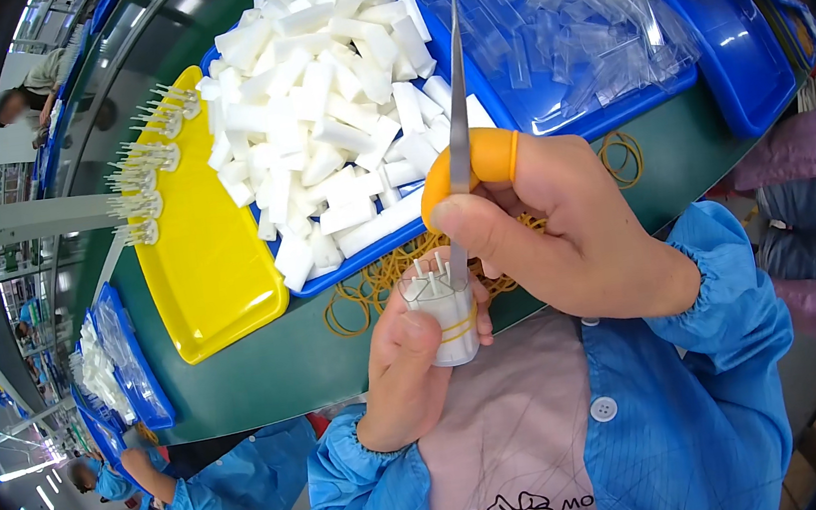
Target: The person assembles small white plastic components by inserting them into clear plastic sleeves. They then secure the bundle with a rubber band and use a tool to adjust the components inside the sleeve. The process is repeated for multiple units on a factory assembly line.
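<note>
My left hand [406,361] is wrapped round a clear plastic cylinder [455,338], held upright in front of my chest. Inside it is white filling, several thin white rods stick up from the top, and yellow rubber bands circle its outside. Between the thumb and fingers of my right hand [566,227] is a pair of metal tweezers [458,118], pointed end up. Their broad lower end reaches the right side of the cylinder's rim; whether it goes inside I cannot tell. Orange finger cots [495,156] cover fingers of my right hand.
Beyond my hands, a blue tray [381,241] is heaped with white foam blocks [309,95]. Another blue tray [602,102] holds clear plastic sheets. A yellow tray [203,268] carries several white rod pieces along its edge. Rubber bands [357,296] lie on the green table [213,398]. Co-workers sit on both sides.
</note>
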{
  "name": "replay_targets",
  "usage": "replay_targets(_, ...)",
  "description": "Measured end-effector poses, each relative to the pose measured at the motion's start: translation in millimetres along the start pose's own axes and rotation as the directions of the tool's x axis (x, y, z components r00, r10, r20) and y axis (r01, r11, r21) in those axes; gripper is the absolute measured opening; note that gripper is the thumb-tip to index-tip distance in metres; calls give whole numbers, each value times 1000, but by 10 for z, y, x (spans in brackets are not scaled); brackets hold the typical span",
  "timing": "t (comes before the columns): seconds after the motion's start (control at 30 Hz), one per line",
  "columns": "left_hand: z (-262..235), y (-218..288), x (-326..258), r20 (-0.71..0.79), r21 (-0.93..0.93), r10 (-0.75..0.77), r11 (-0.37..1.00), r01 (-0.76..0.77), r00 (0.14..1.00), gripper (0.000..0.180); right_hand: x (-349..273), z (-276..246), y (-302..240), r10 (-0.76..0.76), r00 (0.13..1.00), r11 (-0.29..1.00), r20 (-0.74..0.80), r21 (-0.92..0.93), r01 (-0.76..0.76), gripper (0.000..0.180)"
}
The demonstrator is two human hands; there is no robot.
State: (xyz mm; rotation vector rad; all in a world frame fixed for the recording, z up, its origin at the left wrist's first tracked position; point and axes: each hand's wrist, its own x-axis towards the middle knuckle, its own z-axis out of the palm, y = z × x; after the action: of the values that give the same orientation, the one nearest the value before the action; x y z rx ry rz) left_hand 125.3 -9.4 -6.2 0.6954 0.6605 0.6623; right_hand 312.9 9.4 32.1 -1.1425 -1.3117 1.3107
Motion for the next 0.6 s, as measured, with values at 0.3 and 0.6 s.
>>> replay_targets(0.3,10,15,10,-11,25,17,1000,-16,1000,70,20,19,-2,161,982,978,94,120,-172,14)
replay_targets(0.6,-75,16,-25,106,-142,-117,981,131,988,67,-47,-14,-50,18,992,995,123,98,-30,14)
